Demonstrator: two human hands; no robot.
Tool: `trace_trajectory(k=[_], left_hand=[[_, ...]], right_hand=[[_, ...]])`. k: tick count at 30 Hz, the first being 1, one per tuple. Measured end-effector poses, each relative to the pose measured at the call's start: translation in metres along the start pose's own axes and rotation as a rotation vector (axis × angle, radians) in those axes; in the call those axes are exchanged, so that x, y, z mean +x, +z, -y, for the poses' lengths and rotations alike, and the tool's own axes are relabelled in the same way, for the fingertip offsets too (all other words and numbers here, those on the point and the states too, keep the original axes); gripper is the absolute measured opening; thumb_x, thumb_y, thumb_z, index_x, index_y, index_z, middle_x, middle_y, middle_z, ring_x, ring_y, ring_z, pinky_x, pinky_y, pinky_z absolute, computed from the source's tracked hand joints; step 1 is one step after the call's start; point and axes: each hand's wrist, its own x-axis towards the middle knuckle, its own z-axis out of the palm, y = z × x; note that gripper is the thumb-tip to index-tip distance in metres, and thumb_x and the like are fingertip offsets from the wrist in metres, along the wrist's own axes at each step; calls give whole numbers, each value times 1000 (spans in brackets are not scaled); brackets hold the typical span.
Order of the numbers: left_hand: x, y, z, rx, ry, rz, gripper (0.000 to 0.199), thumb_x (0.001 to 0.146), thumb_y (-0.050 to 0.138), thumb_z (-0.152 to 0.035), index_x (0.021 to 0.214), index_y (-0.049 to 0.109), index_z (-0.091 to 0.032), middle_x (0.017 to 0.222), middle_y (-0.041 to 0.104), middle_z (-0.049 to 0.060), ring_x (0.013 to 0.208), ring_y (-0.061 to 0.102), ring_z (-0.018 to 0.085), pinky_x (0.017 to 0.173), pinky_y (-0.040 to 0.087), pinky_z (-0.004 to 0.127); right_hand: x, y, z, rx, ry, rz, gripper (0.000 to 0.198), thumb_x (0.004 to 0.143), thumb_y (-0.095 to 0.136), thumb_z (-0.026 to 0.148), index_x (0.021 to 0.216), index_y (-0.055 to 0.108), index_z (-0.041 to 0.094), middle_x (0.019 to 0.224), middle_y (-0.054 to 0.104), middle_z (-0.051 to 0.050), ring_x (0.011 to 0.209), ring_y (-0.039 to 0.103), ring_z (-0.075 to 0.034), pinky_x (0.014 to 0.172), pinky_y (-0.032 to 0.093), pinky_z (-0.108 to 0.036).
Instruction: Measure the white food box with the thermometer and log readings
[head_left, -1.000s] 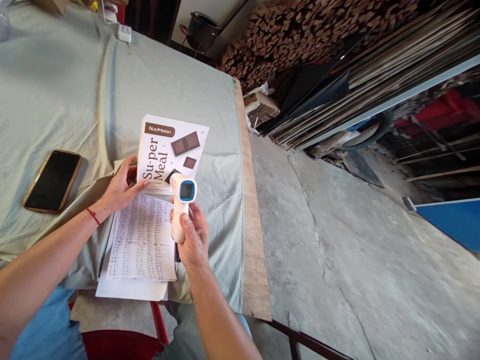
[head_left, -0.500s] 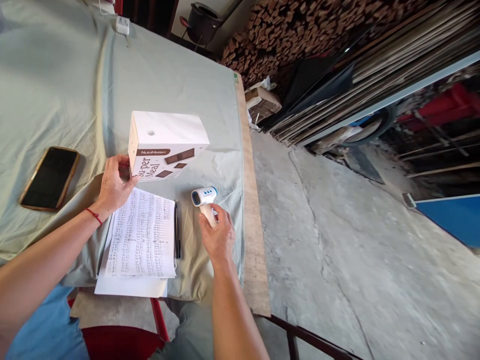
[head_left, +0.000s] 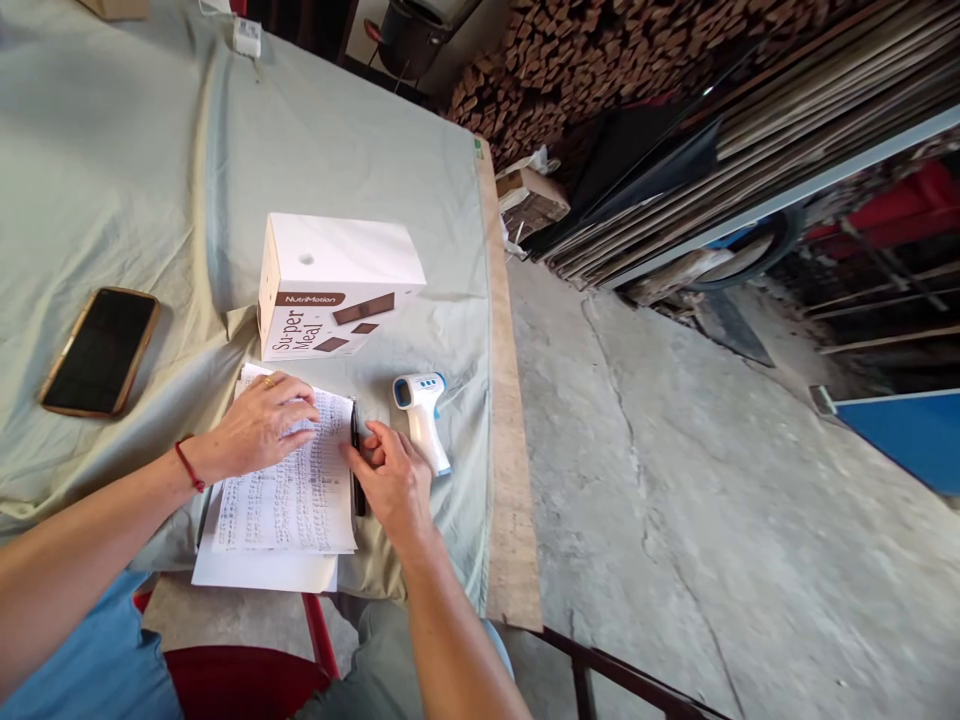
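Observation:
My left hand [head_left: 271, 420] is over the upper part of the handwritten sheets of paper [head_left: 289, 510], fingers apart and holding nothing; whether it touches them I cannot tell. Beside the sheets' right edge, my right hand [head_left: 391, 475] has its thumb and fingers at a black pen [head_left: 359, 495], apart from each other, with no firm grip visible. A white and blue infrared thermometer [head_left: 424, 420] lies just right of that hand. Behind the papers stands a white box [head_left: 341, 285] with "Su-per Meal" printed on its front.
A smartphone [head_left: 101, 350] lies face up at the left on the cloth-covered table [head_left: 360, 150]. The table's bare wooden edge [head_left: 514, 480] runs along the right, with concrete floor [head_left: 637, 480] beyond. A red chair [head_left: 240, 680] is below the near edge.
My left hand has left the box and come down over the papers. My right hand has let go of the thermometer, now lying on the cloth, and moved left to the pen.

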Motion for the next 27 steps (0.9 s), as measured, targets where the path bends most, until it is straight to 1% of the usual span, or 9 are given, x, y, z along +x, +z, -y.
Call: trace_trajectory(k=[5,8,11,13,15,18,20,24,27], left_hand=[[-7,10,2,79,31,162,32,87,79,-42,112,71,-23,129,63,12,113,62,30,102,48,51],[-7,10,2,95,25,174,37,87,80,-41,116,71,-21,129,62,13,116,60,31,103,47,50],[-7,7,0,83,9,186,35,89,78,-40,117,71,-21,132,61,12,118,59,30,105,45,48],[-7,7,-1,91,-8,203,34,90,76,-41,116,71,-21,133,61,11,119,59,29,107,44,47],[-7,7,-2,101,-24,222,35,90,77,-42,116,71,-20,133,60,11,119,58,28,108,43,47],[-7,8,-2,113,-41,243,37,88,79,-42,115,71,-20,132,60,11,120,57,29,109,42,47],[-7,9,-2,115,-55,250,38,87,81,-43,116,71,-21,132,60,10,119,58,29,107,43,47],[-7,10,-5,100,-80,250,38,84,83,-43,114,72,-22,131,62,9,118,59,29,106,43,45],[-9,12,-7,89,-79,240,39,83,84,-45,112,73,-21,131,62,10,119,59,29,107,43,46]], right_hand=[[4,-5,-8,-8,22,19,32,88,55,26,114,71,21,69,66,0,58,59,-15,61,54,-30],[7,-9,-12,149,44,58,37,90,48,24,119,70,22,71,66,0,62,61,-15,67,57,-31],[9,-10,-15,297,56,54,34,93,45,25,113,73,22,86,72,-5,78,68,-18,77,58,-34],[9,-9,-17,367,90,27,32,94,48,28,116,71,22,96,72,-7,87,69,-19,80,58,-35],[7,-5,-15,436,135,-19,30,92,56,32,118,67,22,97,71,-6,85,68,-19,79,57,-35],[4,0,-8,514,191,-133,24,90,64,42,102,65,22,81,64,-1,72,62,-17,71,54,-33],[0,2,-2,542,195,-170,28,94,57,49,94,64,22,73,59,1,66,59,-16,66,52,-32],[-7,5,6,625,220,-97,51,98,44,61,111,70,19,77,66,-3,68,62,-18,67,54,-35],[-10,7,3,645,327,-47,53,92,54,63,112,73,18,84,71,-6,74,65,-21,71,56,-37]])
